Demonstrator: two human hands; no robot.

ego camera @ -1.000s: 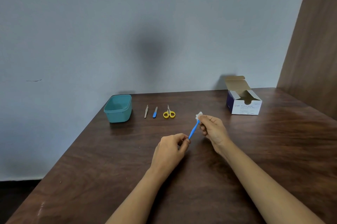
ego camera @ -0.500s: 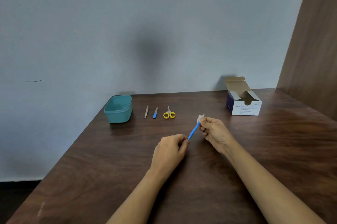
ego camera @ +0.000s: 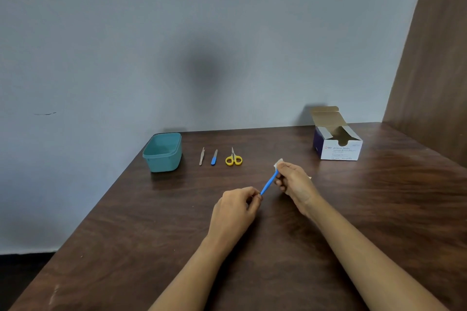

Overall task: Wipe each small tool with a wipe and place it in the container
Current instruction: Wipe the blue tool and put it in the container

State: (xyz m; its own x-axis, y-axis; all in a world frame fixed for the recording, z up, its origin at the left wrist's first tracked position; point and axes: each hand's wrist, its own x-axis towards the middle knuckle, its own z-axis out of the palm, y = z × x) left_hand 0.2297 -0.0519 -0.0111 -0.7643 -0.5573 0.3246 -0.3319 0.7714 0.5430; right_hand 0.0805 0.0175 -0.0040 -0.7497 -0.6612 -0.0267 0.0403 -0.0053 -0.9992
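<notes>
We find both hands just below the middle of the frame, over the dark wooden table [ego camera: 141,247], with the forearms coming in from the bottom edge. The left hand [ego camera: 233,209] has its fingers curled, and its thumb and fingertips pinch the lower end of a slim blue tool [ego camera: 268,183]. From that pinch the tool slants up and to the right into the right hand [ego camera: 295,183], which sits to the upper right of the left one. The right hand's fingers are folded round a white wipe [ego camera: 278,162] and clamp it about the tool's upper end. That end is hidden inside wipe and fingers, so we cannot tell what tip it has. A bunch of wipe pokes out above the knuckles, and a small white scrap shows at the hand's right edge. Only the middle stretch of the blue shaft shows bare between the two hands.

Higher up and left of centre, near the table's far edge, a teal container [ego camera: 163,152] stands with its top open. To its right three tools lie in a row, each apart from its neighbour: thin metal tweezers [ego camera: 201,156], a short blue-handled tool [ego camera: 214,157] and yellow-handled scissors [ego camera: 234,158]. This row lies between the hands and the container, with the scissors nearest the hands. To the upper right of the hands a white and dark-blue box [ego camera: 338,149] stands with its flap lifted, close to the grey-blue wall [ego camera: 227,32]. A brown panel [ego camera: 434,70] runs down the frame's right edge.
</notes>
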